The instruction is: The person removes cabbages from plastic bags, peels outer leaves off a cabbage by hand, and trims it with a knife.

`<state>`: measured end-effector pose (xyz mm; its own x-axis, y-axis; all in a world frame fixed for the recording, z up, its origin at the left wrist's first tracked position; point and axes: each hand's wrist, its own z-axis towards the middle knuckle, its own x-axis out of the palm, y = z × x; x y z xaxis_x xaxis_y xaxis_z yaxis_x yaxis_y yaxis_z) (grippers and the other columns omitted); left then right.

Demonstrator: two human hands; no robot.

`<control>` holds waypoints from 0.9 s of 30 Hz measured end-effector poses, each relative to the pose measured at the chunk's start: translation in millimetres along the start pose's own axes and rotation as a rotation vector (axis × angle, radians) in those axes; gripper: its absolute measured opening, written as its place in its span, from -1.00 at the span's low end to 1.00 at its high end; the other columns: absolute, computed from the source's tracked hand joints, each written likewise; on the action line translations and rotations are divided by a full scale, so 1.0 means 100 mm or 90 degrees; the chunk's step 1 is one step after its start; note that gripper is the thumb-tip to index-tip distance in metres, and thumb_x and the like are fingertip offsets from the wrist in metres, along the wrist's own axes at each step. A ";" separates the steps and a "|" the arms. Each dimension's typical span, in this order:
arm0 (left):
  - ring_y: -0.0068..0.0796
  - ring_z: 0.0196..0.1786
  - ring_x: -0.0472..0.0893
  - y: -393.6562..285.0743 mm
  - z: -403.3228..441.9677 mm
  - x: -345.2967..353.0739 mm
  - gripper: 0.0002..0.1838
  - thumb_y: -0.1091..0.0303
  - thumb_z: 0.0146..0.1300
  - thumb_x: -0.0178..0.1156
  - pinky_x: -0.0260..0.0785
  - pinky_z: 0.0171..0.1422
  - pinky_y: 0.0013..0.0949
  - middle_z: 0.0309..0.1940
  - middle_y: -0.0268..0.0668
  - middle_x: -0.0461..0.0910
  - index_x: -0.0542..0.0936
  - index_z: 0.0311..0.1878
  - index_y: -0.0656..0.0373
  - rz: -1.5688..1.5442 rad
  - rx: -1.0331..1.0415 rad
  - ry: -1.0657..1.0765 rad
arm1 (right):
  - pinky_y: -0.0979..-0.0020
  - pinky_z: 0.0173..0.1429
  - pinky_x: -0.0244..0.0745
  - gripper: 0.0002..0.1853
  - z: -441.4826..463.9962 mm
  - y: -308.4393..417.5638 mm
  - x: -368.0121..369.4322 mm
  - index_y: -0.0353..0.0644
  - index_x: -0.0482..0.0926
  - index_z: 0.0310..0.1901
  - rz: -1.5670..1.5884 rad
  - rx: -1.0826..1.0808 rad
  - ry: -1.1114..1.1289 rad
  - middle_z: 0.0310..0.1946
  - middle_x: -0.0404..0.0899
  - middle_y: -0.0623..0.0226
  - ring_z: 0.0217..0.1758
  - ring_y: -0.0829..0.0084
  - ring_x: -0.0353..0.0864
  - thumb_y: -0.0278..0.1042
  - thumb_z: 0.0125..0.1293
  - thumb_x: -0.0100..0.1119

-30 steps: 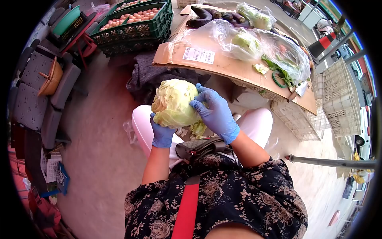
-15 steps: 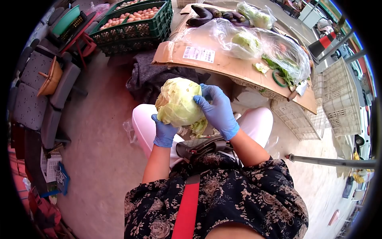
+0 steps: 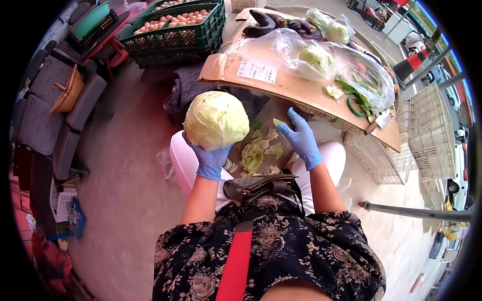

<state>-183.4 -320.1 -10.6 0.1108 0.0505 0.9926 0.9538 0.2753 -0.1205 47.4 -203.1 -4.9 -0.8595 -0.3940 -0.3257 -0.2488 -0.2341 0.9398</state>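
A pale green cabbage (image 3: 216,120) rests in my left hand (image 3: 210,159), which wears a blue glove and cups it from below. To the right, apart from the cabbage, my right hand (image 3: 301,140), also gloved, has its fingers spread. A small piece of leaf (image 3: 279,122) is at its fingertips; whether it is held or falling I cannot make out. Loose cabbage leaves (image 3: 255,153) lie on the floor between my knees.
Ahead, a cardboard-covered table (image 3: 301,93) bears eggplants (image 3: 261,23), bagged cabbages (image 3: 317,57), greens, green tape (image 3: 354,106) and a knife (image 3: 382,119). Green egg crates (image 3: 175,42) stand at the back left, white crates (image 3: 432,133) at the right. Chairs (image 3: 42,120) line the left.
My right hand has come off the cabbage and moved right, its fingers opening. The cabbage has turned and shifted slightly left in my left hand. More floor leaves show.
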 end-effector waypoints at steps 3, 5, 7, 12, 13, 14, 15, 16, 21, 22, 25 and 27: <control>-0.10 0.49 0.12 -0.01 -0.03 0.16 -0.05 -0.56 0.13 -0.14 -0.08 0.51 0.20 0.47 -0.32 0.11 0.15 0.47 -0.14 0.217 0.098 -0.152 | 0.27 0.47 0.10 0.21 -0.05 0.40 0.14 -0.29 -0.08 0.48 0.051 0.036 0.106 0.48 -0.04 -0.06 0.48 0.19 0.13 0.23 -0.01 0.43; -0.12 0.49 0.10 -0.02 -0.07 -0.05 0.04 -0.56 0.04 -0.01 -0.04 0.52 0.12 0.48 -0.29 0.08 0.09 0.48 -0.11 0.250 0.078 -0.056 | 0.33 0.50 0.03 0.27 -0.02 0.51 0.37 -0.29 -0.12 0.48 0.295 0.057 0.186 0.49 -0.05 -0.02 0.49 0.21 0.10 0.25 -0.06 0.45; -0.12 0.49 0.10 -0.02 -0.06 -0.23 0.07 -0.53 0.00 0.08 -0.02 0.53 0.07 0.48 -0.27 0.08 0.08 0.48 -0.11 0.229 0.038 0.035 | 0.33 0.51 0.00 0.30 0.05 0.59 0.65 -0.29 -0.13 0.48 0.311 -0.099 0.153 0.49 -0.02 0.04 0.50 0.27 0.08 0.26 -0.10 0.48; -0.14 0.46 0.18 -0.03 -0.06 0.29 0.07 -0.38 0.00 0.25 0.08 0.51 0.01 0.43 -0.20 0.15 0.09 0.46 0.03 0.457 0.030 0.030 | 0.32 0.50 0.01 0.21 0.05 0.50 0.65 -0.28 -0.02 0.46 0.554 -0.005 0.187 0.39 0.17 0.16 0.45 0.34 0.14 0.31 -0.04 0.41; -0.13 0.46 0.18 -0.04 -0.08 0.30 0.06 -0.38 0.02 0.23 0.07 0.52 0.03 0.44 -0.22 0.13 0.07 0.47 -0.01 0.443 -0.024 0.077 | 0.31 0.50 0.01 0.20 -0.01 0.47 0.65 -0.29 -0.01 0.46 0.506 -0.010 0.175 0.38 0.18 0.16 0.44 0.33 0.16 0.32 -0.02 0.39; -0.13 0.47 0.16 -0.01 -0.08 -0.01 0.06 -0.40 0.02 0.20 0.05 0.52 0.04 0.47 -0.23 0.10 0.05 0.49 -0.05 0.354 -0.064 0.051 | 0.30 0.50 0.01 0.18 -0.03 0.46 0.66 -0.29 0.01 0.45 0.460 -0.020 0.167 0.37 0.19 0.16 0.43 0.32 0.17 0.33 0.00 0.37; -0.12 0.48 0.15 -0.02 -0.04 -0.22 0.06 -0.43 0.03 0.16 0.04 0.52 0.06 0.49 -0.24 0.07 0.03 0.50 -0.09 0.267 -0.097 0.032 | 0.29 0.50 0.02 0.16 0.01 0.46 0.68 -0.30 0.02 0.45 0.414 -0.038 0.163 0.37 0.20 0.15 0.42 0.32 0.18 0.34 0.02 0.35; -0.13 0.48 0.15 0.00 -0.01 -0.24 0.06 -0.48 0.03 0.10 0.02 0.53 0.05 0.50 -0.26 0.06 0.05 0.51 -0.11 0.301 -0.076 0.093 | 0.23 0.50 0.01 0.12 0.09 0.56 0.54 -0.31 0.04 0.44 0.235 -0.147 0.196 0.38 0.17 0.06 0.42 0.23 0.19 0.32 0.04 0.32; -0.11 0.45 0.21 0.09 -0.07 -0.42 -0.08 -0.31 0.18 0.13 0.11 0.50 0.05 0.44 -0.22 0.17 0.11 0.47 0.00 0.231 -0.068 0.043 | 0.21 0.50 -0.06 -0.06 0.02 0.93 0.31 -0.13 0.22 0.41 -0.092 -0.354 0.064 0.38 0.23 0.08 0.41 0.18 0.18 0.05 0.04 0.43; -0.10 0.44 0.22 0.10 -0.08 -0.43 -0.10 -0.29 0.20 0.13 0.12 0.50 0.05 0.43 -0.21 0.18 0.12 0.47 0.00 0.247 -0.075 0.046 | 0.21 0.49 -0.03 -0.13 0.03 0.99 0.27 -0.10 0.29 0.38 -0.116 -0.382 0.100 0.38 0.24 0.10 0.42 0.19 0.18 -0.02 0.04 0.45; -0.09 0.43 0.24 0.12 -0.07 -0.48 -0.16 -0.26 0.25 0.08 0.13 0.48 0.05 0.42 -0.19 0.20 0.15 0.46 0.02 0.226 -0.073 0.074 | 0.21 0.39 0.19 -0.55 0.01 0.98 0.29 -0.05 0.57 -0.01 -0.022 -0.443 0.072 0.25 0.44 0.15 0.32 0.17 0.34 -0.30 0.02 0.46; -0.07 0.43 0.23 0.13 -0.06 -0.46 -0.17 -0.27 0.25 0.06 0.13 0.48 0.06 0.42 -0.19 0.20 0.15 0.46 0.01 0.216 -0.049 0.051 | 0.21 0.31 0.32 -0.67 0.03 0.84 0.31 -0.08 0.55 -0.19 0.070 -0.506 0.041 0.17 0.52 0.19 0.26 0.16 0.43 -0.41 0.00 0.46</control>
<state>-174.8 -325.2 -58.0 0.4438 0.0508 0.8947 0.8766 0.1826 -0.4452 -1.3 -232.6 64.5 -0.8269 -0.4969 -0.2635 0.2492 -0.7437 0.6203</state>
